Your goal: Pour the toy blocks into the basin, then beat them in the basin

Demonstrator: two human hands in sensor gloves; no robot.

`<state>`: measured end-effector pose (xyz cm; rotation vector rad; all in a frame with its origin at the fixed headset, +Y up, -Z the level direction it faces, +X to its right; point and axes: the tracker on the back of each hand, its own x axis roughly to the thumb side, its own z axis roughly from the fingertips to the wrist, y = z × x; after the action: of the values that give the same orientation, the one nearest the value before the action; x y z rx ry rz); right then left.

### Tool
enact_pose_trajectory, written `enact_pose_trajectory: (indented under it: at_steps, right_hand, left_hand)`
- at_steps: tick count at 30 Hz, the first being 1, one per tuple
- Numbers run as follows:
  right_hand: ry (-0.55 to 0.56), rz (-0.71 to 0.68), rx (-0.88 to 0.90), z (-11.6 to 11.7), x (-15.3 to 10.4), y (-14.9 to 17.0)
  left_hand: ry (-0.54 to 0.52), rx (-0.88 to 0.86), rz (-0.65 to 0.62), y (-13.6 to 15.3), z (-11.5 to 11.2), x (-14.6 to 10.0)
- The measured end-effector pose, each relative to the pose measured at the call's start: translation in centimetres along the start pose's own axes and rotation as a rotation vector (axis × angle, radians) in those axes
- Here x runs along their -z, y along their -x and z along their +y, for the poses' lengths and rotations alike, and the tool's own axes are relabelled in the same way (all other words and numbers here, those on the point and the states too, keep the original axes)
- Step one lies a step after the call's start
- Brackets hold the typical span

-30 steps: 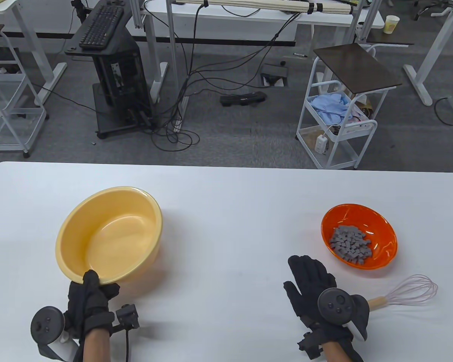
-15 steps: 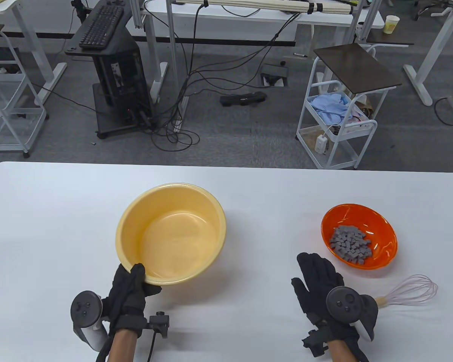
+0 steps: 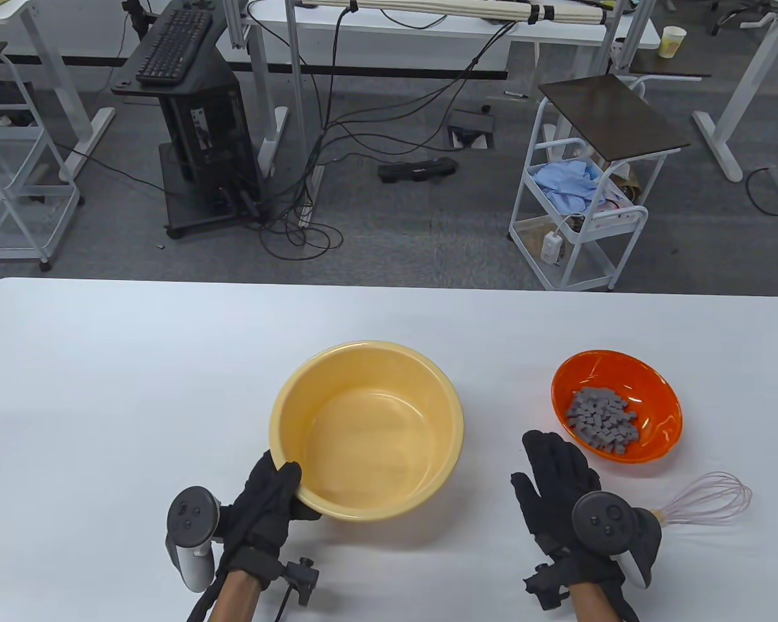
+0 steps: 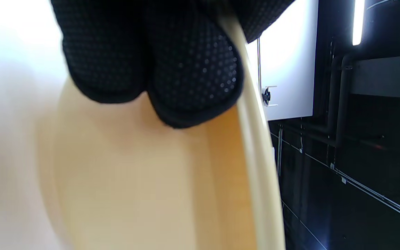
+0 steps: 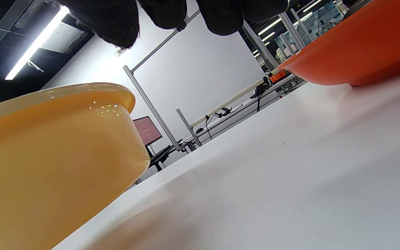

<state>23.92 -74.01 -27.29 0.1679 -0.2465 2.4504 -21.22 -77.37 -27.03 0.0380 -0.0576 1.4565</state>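
An empty yellow basin (image 3: 389, 363) sits near the table's middle. My left hand (image 3: 275, 489) grips its near-left rim, thumb inside and fingers outside; in the left wrist view the gloved fingers (image 4: 193, 69) press the basin's outer wall (image 4: 144, 180). An orange bowl (image 3: 655, 382) at the right holds several grey toy blocks (image 3: 603, 418). My right hand (image 3: 561, 476) lies flat and open on the table just left of the bowl, holding nothing. A whisk (image 3: 713, 495) lies to its right. In the right wrist view the basin (image 5: 47, 156) stands left, the orange bowl (image 5: 356, 55) at upper right.
The white table (image 3: 168, 363) stretches to both sides. Beyond its far edge stand a white trolley (image 3: 580, 214), a black computer cart (image 3: 194, 129) and floor cables.
My left hand has slid the yellow basin from the table's left to its middle, closer to the orange bowl. The right hand has crept slightly right and stays flat.
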Motion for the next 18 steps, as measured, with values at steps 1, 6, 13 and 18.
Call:
enact_pose_trajectory:
  at_steps: [1, 6, 13, 18]
  right_hand:
    - [0.000, 0.001, 0.000, 0.0, 0.0, 0.0]
    - [0.006, 0.005, 0.003, -0.1, 0.0, 0.1]
    - [0.014, 0.008, 0.011, -0.2, 0.0, 0.2]
    - [0.015, 0.008, 0.013, -0.2, 0.0, 0.2]
  left_hand:
    - [0.019, -0.003, -0.003, 0.0, -0.3, 0.0]
    - [0.103, -0.013, -0.013, 0.0, -0.9, 0.3]
    - [0.213, -0.017, -0.012, 0.0, -2.1, 0.4]
    - [0.260, -0.010, -0.006, 0.1, -3.2, 0.3]
